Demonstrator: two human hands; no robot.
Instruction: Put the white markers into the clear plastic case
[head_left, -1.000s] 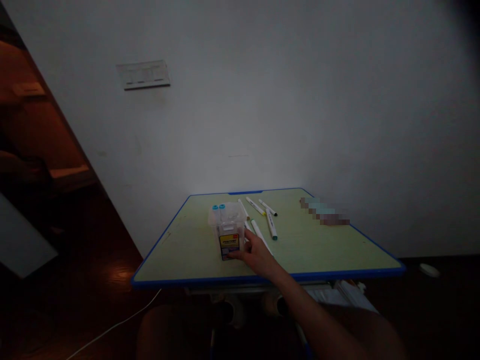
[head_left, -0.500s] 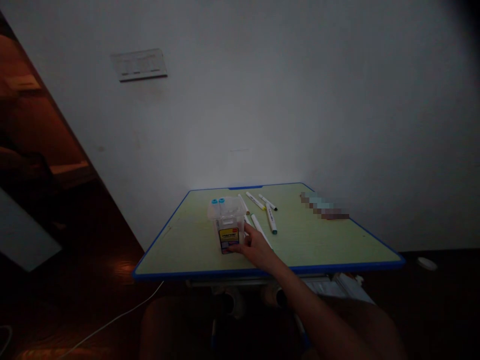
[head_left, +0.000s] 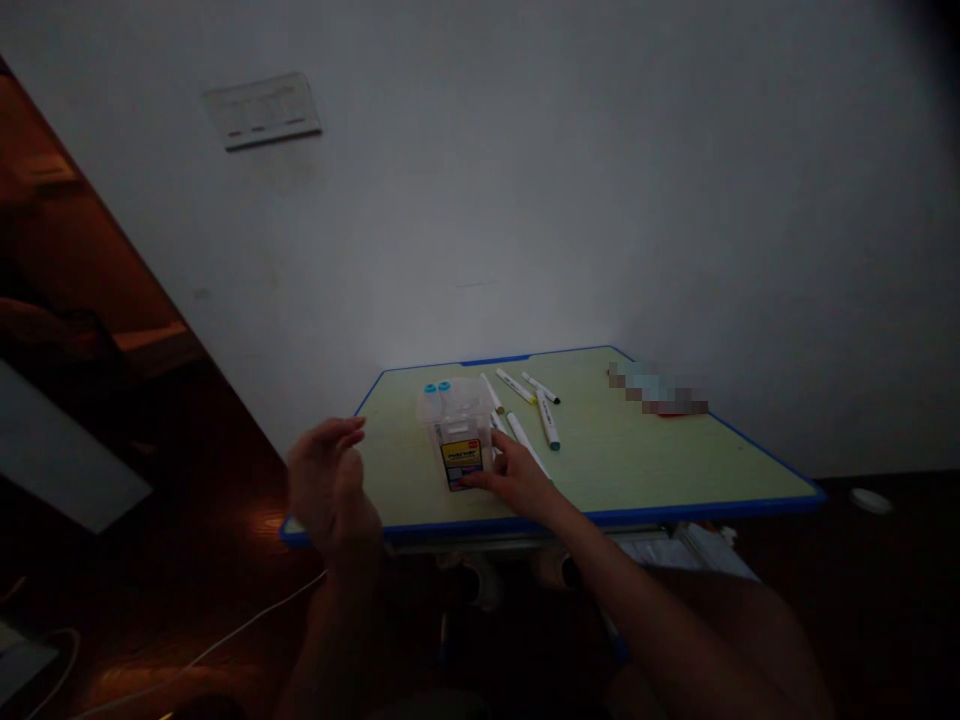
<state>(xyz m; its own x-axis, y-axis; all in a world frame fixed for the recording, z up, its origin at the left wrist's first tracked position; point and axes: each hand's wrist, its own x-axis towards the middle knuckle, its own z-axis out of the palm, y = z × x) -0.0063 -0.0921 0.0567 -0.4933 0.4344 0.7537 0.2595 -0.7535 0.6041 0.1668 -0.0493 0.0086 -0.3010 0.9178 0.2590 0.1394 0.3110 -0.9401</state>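
Note:
A clear plastic marker box (head_left: 461,430) with a yellow and black label stands on the light green table (head_left: 645,470). Two blue-ended markers (head_left: 437,388) show at its top left. My right hand (head_left: 517,480) is closed around the box's lower right side. To the left of the box, over the table's left front edge, my left hand (head_left: 334,490) is raised with its fingers apart, holding nothing. Behind and right of the box lie several white markers, among them a teal-ended one (head_left: 548,420) and a yellow-ended one (head_left: 517,387).
A blurred-out flat item (head_left: 656,390) lies at the table's right edge. The white wall (head_left: 480,180) rises behind the table. A white cable (head_left: 240,630) runs over the dark floor at the left, and a round white object (head_left: 871,501) is on the floor at the right.
My left hand has come into view at the left of the table. My right hand still holds the box. The view has shifted and tilted slightly.

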